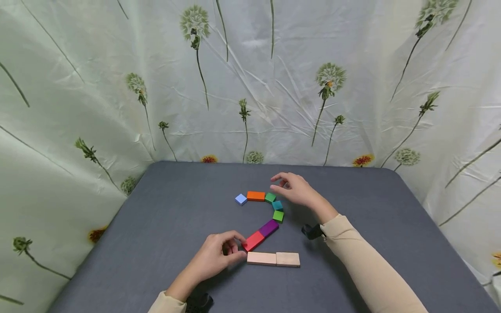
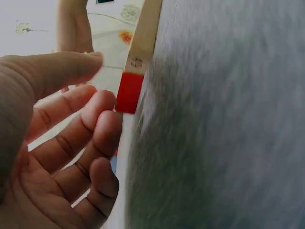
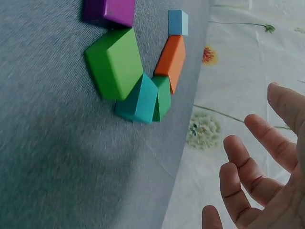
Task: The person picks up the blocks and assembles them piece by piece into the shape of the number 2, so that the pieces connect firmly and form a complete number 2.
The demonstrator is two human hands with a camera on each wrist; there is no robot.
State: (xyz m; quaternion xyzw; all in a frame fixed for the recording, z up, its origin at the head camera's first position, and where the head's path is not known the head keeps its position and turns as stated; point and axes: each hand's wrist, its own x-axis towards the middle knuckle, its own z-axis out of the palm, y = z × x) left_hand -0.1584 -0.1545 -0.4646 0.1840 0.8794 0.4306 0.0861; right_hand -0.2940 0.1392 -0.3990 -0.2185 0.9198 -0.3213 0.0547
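Note:
Toy blocks form a curved line on the table. From its far end come a light blue block [image 1: 241,199], an orange block [image 1: 256,196], a dark green block [image 1: 270,197], a teal block [image 1: 277,205], a light green block [image 1: 278,216], a purple block [image 1: 269,228] and a red block [image 1: 253,241]. Two plain wooden blocks [image 1: 261,258] lie end to end along the near side. My left hand [image 1: 217,254] holds nothing, its loosely bent fingertips right at the red block. Past the dark green block, my right hand [image 1: 295,189] hovers with parted fingers and nothing in them.
The dark grey table [image 1: 176,204] has rounded far corners. Behind it and at both sides hangs a pale curtain [image 1: 274,87] printed with dandelions. A black strap device [image 1: 312,231] sits on the right wrist.

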